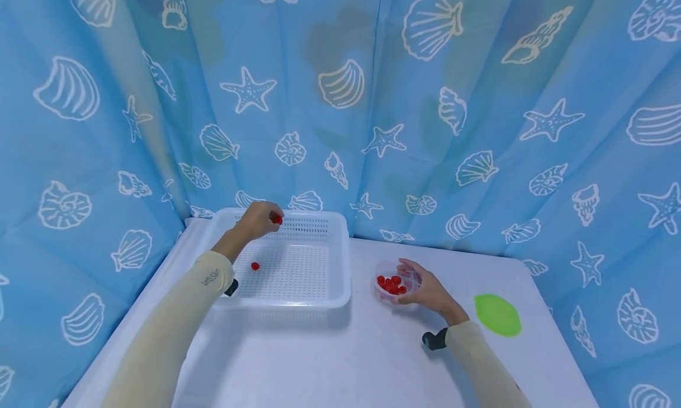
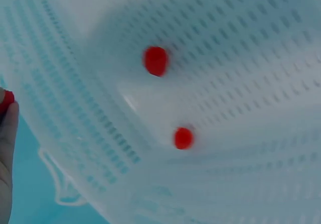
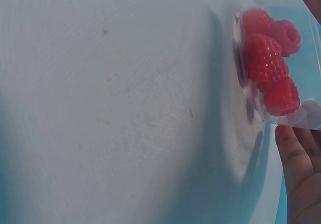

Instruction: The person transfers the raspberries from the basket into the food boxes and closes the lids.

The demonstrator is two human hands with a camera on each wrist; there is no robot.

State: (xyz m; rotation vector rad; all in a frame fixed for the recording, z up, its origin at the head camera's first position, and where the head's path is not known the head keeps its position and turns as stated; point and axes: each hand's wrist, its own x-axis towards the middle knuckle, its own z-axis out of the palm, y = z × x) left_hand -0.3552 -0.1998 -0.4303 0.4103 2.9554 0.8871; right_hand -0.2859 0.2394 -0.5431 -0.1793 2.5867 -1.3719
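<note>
My left hand (image 1: 259,220) pinches a red raspberry (image 1: 277,220) above the far side of a white perforated basket (image 1: 336,304). Down in the basket lies a raspberry (image 1: 255,266); the left wrist view shows two there, one raspberry (image 2: 155,61) and a second raspberry (image 2: 183,138) close to the corner. To the right of the basket, my right hand (image 1: 430,291) grips a clear plastic container (image 1: 379,298) by its sides. Several raspberries (image 3: 263,58) sit piled inside it. The container stands on the white table, only partly in the right wrist view.
A green leaf-shaped or lemon-shaped flat piece (image 1: 498,315) lies on the white tablecloth (image 1: 346,366), right of my right hand. Behind and beside the table hangs a blue curtain (image 1: 319,118) with white shell and starfish prints.
</note>
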